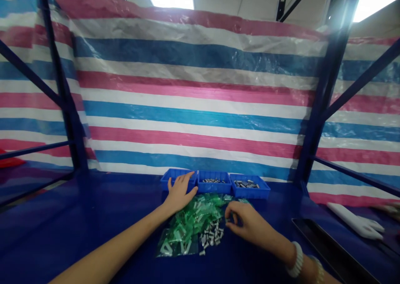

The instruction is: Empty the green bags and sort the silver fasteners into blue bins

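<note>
**Silver parts lie in two trays and in a heap on green bags**

In the head view, three blue plastic trays point(215, 187) stand in a row at the back of the blue desk point(93, 221), in front of a striped tarpaulin point(193, 109). The middle tray point(214, 189) and the right tray point(250, 193) already hold small silver metal parts. The inside of the left tray point(179, 175) is mostly hidden. More parts point(212, 236) remain in a loose heap on a pile of green plastic bags point(193, 221), nearer to the person. The left hand point(179, 194) touches the left tray, its grip spread. The right hand point(245, 221) is just beside the heap, its grip pressed together; whether it pinches a part, I cannot tell.
</note>
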Demonstrator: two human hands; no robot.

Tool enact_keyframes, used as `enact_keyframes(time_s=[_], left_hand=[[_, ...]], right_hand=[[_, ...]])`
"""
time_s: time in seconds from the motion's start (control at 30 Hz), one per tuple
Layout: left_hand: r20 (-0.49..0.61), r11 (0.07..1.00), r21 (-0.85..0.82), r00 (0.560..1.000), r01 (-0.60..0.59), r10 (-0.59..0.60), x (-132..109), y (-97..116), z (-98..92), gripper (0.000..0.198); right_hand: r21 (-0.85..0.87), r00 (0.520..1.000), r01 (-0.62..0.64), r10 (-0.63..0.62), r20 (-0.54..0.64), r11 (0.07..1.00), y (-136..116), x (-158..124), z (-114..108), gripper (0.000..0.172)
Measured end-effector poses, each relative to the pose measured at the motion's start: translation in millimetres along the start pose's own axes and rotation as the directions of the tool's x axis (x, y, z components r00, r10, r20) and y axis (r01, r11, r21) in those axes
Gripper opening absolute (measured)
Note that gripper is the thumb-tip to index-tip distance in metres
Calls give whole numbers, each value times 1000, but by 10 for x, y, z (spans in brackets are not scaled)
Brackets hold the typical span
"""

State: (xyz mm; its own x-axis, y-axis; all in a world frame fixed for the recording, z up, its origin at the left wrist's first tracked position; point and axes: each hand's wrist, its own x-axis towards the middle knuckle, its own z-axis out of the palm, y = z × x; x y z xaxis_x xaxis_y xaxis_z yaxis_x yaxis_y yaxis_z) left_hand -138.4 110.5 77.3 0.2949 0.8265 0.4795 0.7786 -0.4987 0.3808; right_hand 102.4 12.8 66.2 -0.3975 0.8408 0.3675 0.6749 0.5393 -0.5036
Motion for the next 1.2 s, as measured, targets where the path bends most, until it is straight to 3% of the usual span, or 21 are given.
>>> enact_keyframes(time_s=[0.1, 0.17, 0.23, 0.33, 0.6, 0.73, 0.83, 0.93, 1.07, 1.2], left_hand=[[-62, 990, -114, 995, -86, 80, -203, 269, -35, 46], [-39, 909, -394, 990, -137, 132, -373, 502, -38, 41], [77, 765, -643, 992, -30, 104, -527, 714, -34, 32], [219, 595, -788, 975, 160, 27, -667, 902, -33, 17], [312, 431, -853, 949, 295, -31, -697, 866, -14, 12], [335, 412, -852, 941, 322, -42, -712, 886, 2, 12], [373, 326, -869, 926, 372, -62, -742, 918, 7, 13], [367, 248, -893, 927, 375, -77, -766, 932, 23, 4], [312, 316, -895, 948, 314, -59, -777, 929, 62, 19], [266, 408, -874, 963, 264, -52, -790, 944, 77, 21]], right_hand=[[216, 996, -33, 51, -79, 976, -55, 24, -55, 7], [301, 986, 16, 35, -163, 953, -104, 21, -72, 9], [303, 969, 76, 1, -245, 950, -155, 2, -71, 11], [264, 951, 138, -54, -303, 955, -212, -36, -49, 8], [218, 964, 182, -130, -233, 959, -242, -75, -33, 14], [64, 953, 231, -213, -216, 971, -275, -108, -57, 13], [-87, 944, 271, -282, -171, 959, -316, -126, -85, 15], [-167, 950, 243, -269, -157, 956, -341, -132, -102, 14], [-153, 965, 184, -208, -160, 971, -333, -133, -86, 10], [14, 976, 111, -106, -190, 994, -341, -125, -48, 10]])
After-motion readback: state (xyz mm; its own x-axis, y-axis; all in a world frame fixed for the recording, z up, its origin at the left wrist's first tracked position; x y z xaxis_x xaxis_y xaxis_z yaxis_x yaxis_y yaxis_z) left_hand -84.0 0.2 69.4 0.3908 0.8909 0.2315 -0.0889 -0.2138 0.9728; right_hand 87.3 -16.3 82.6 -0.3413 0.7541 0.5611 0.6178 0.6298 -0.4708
